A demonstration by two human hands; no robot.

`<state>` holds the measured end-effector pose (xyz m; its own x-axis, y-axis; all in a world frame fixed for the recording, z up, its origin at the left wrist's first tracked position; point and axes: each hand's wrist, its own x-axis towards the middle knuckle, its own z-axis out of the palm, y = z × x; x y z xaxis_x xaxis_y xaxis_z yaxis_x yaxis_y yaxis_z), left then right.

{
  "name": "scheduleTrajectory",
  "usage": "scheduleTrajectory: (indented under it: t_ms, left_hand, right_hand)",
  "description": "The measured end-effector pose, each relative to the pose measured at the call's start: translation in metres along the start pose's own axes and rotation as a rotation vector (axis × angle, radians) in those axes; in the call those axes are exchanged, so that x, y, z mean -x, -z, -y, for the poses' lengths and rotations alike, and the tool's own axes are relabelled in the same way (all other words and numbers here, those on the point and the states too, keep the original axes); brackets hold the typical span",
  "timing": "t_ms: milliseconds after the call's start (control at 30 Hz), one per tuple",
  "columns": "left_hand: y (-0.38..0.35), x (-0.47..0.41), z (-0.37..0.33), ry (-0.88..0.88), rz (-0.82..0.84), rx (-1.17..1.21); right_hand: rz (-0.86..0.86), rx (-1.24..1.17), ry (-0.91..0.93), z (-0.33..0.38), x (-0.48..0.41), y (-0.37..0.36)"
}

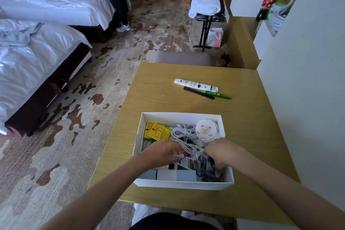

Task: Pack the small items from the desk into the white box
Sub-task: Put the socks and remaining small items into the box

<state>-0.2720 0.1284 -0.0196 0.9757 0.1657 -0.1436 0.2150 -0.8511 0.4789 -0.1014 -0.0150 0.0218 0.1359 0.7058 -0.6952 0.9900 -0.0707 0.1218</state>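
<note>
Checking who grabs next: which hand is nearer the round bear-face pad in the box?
Right. The right hand is just nearside of the bear-face pad; the left hand is farther, across the white cable.

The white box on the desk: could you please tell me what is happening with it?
A person has both hands inside the white box, apparently arranging its contents. The left hand is at a white cable; the right hand is on a dark bundle. A white tube, black comb and green pen lie unpacked on the desk.
</note>
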Motion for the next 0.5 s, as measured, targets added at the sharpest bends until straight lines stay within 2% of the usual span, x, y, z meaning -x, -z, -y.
scheduleTrajectory:
  t_ms: [133, 333, 500]
  left_hand:
    - [-0.005, -0.001, -0.003, 0.009, 0.045, -0.039]
    - [0.000, -0.011, -0.008, 0.003, 0.082, -0.065]
    - [0.043, -0.020, 0.009, 0.101, -0.115, 0.017]
  right_hand:
    - [-0.058, -0.056, 0.001, -0.006, -0.002, 0.007]
    - [-0.211, -0.312, 0.031, -0.023, -0.004, 0.011]
    - [-0.424, -0.519, 0.048, -0.054, -0.010, 0.020]
